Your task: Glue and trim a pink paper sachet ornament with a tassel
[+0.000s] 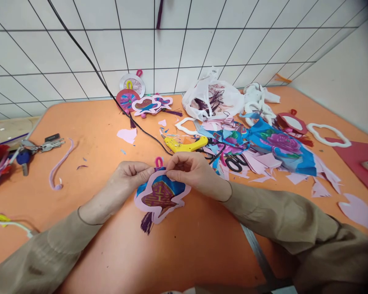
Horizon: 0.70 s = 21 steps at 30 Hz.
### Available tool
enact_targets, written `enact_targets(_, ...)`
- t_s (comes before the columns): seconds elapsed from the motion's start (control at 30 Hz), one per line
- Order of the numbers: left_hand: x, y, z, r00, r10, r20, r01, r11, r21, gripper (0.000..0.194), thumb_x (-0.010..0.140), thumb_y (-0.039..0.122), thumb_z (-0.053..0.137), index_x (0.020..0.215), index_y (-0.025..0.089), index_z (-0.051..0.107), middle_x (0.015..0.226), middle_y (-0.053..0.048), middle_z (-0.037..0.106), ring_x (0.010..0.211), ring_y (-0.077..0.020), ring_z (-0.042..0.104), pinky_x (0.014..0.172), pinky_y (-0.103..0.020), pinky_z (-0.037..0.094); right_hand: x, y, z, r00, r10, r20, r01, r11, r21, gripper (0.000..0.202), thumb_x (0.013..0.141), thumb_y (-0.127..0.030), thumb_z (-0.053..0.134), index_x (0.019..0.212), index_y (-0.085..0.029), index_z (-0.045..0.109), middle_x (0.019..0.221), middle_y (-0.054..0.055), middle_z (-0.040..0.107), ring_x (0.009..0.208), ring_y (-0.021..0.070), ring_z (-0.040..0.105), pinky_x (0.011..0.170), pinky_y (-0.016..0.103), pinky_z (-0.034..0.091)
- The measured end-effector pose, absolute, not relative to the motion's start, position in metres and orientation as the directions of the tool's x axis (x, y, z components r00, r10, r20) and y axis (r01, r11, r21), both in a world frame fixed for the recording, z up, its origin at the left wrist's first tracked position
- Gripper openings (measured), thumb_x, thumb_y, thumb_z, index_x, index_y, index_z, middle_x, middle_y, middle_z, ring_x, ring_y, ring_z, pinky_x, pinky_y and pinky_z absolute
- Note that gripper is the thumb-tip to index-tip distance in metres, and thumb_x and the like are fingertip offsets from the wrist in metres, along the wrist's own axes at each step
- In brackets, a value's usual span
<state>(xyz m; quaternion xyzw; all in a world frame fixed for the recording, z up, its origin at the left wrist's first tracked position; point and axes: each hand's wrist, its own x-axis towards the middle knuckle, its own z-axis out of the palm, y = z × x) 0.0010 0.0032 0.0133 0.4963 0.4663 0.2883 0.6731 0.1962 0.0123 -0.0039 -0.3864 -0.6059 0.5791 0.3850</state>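
A fabric ornament [159, 194] with a pink scalloped border, a blue and dark red patterned middle, a pink loop on top and a purple tassel [146, 223] below is held up over the near part of the table. My left hand [130, 177] pinches its upper left edge beside the loop. Thumb and forefinger of my right hand [196, 171] close on its upper edge just right of the loop. Beyond the right hand lies a yellow glue gun [186, 144] with a black cord. Black-handled scissors [236, 162] rest half covered among the scraps.
Pink and blue flowered fabric scraps [282, 143] pile up at the right. Behind them sits a white plastic bag [213, 100] of dark tassels. Similar ornaments [128, 100] stand by the tiled wall. A black cord [88, 59] hangs across the left; keys [50, 145] lie nearby.
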Motion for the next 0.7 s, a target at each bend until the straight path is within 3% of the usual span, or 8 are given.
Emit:
enact_targets(0.33, 0.001, 0.000, 0.015, 0.444, 0.831, -0.333, 0.080, 0.333, 0.939, 0.038, 0.078, 0.047, 0.066, 0.064, 0.013, 0.066, 0.057, 0.000, 0.059, 0.051, -0.0083, 0.047, 0.052, -0.020, 0.039, 0.194, 0.011, -0.004, -0.366, 0.930, 0.020, 0.015, 0.027, -1.000, 0.014, 0.070, -0.024, 0.068, 0.069, -0.014, 0.058, 0.065, -0.001, 0.057, 0.057, 0.0075, 0.052, 0.054, 0.021, 0.044)
enact_targets(0.57, 0.003, -0.005, 0.015, 0.386, 0.900, -0.204, 0.258, 0.107, 0.960, 0.047, 0.089, 0.051, 0.048, 0.056, 0.016, 0.051, 0.052, 0.003, 0.044, 0.050, -0.0092, 0.038, 0.048, -0.022, 0.032, 0.194, 0.011, -0.006, -0.339, 0.937, 0.086, 0.029, 0.102, -0.994, 0.012, 0.073, -0.022, 0.067, 0.070, -0.014, 0.058, 0.066, -0.001, 0.058, 0.059, 0.0079, 0.053, 0.057, 0.022, 0.045)
enact_targets(0.7, 0.007, -0.013, 0.016, 0.365, 0.919, -0.146, 0.404, -0.015, 0.915, 0.036, 0.089, 0.047, 0.048, 0.076, 0.017, 0.062, 0.066, 0.000, 0.059, 0.058, -0.0125, 0.051, 0.052, -0.023, 0.038, 0.194, 0.012, -0.007, -0.332, 0.938, 0.099, 0.018, 0.111, -0.994, 0.012, 0.073, -0.024, 0.067, 0.071, -0.014, 0.059, 0.067, -0.001, 0.059, 0.060, 0.0082, 0.053, 0.057, 0.022, 0.045)
